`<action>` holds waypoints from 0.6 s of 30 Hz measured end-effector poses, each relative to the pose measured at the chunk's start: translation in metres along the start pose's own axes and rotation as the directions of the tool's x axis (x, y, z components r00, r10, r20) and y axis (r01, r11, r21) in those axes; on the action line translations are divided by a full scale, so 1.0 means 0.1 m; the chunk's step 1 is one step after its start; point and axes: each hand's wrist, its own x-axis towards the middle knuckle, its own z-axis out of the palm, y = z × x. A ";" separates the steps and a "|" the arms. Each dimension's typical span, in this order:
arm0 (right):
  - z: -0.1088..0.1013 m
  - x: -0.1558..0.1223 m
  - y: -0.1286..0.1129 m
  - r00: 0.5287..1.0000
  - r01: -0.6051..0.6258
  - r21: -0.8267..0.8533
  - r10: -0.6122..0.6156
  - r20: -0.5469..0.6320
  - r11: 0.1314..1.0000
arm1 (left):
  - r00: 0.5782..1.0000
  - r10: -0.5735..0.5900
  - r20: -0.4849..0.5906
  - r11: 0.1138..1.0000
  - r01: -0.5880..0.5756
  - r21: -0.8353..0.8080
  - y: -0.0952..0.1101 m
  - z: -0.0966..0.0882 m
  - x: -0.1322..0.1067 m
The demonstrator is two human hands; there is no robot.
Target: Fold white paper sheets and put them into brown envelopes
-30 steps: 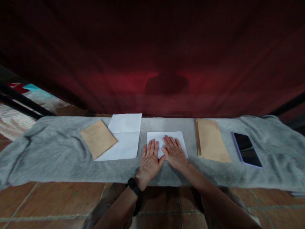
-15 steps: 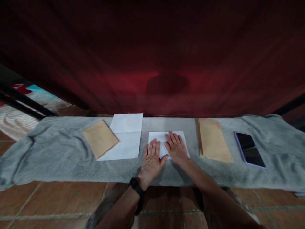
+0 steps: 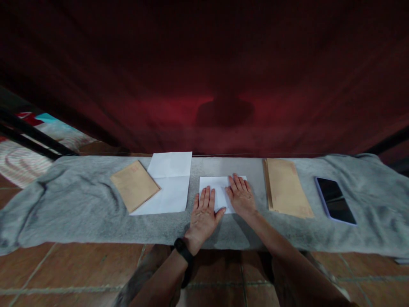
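Note:
A folded sheet of white paper (image 3: 221, 194) lies flat on the grey cloth in front of me. My left hand (image 3: 203, 215) rests palm down over its lower left part, fingers stretched out and thumb apart. On the sheet's right side lies my right hand (image 3: 241, 196), also flat with fingers spread, covering the right part of the paper. Neither hand grips anything. To the left is a larger creased white sheet (image 3: 172, 192), partly under a brown envelope (image 3: 134, 186). A stack of brown envelopes (image 3: 287, 187) lies to the right of my right hand.
A phone (image 3: 335, 200) with a purple edge lies right of the envelope stack. Grey cloth (image 3: 83, 187) covers the long narrow surface, rumpled at both ends. Behind it hangs dark red fabric (image 3: 153, 111). Floor tiles (image 3: 79, 268) show below the front edge.
My right hand has slid a little to the right across the paper, uncovering more of its middle. My left hand stays in place.

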 end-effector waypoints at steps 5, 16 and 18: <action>0.02 -0.03 0.05 0.999 -0.006 -0.007 0.006 -0.034 1.000 | 1.000 -0.001 0.010 1.000 0.001 0.004 0.00 -0.02 0.00; 0.06 -0.09 0.14 0.993 -0.037 -0.019 0.035 -0.113 0.999 | 1.000 0.004 -0.026 1.000 -0.004 -0.001 0.00 -0.02 0.00; 0.06 -0.10 0.15 0.994 -0.045 -0.022 0.042 -0.106 0.999 | 1.000 0.002 -0.025 1.000 -0.002 -0.002 0.00 -0.02 0.01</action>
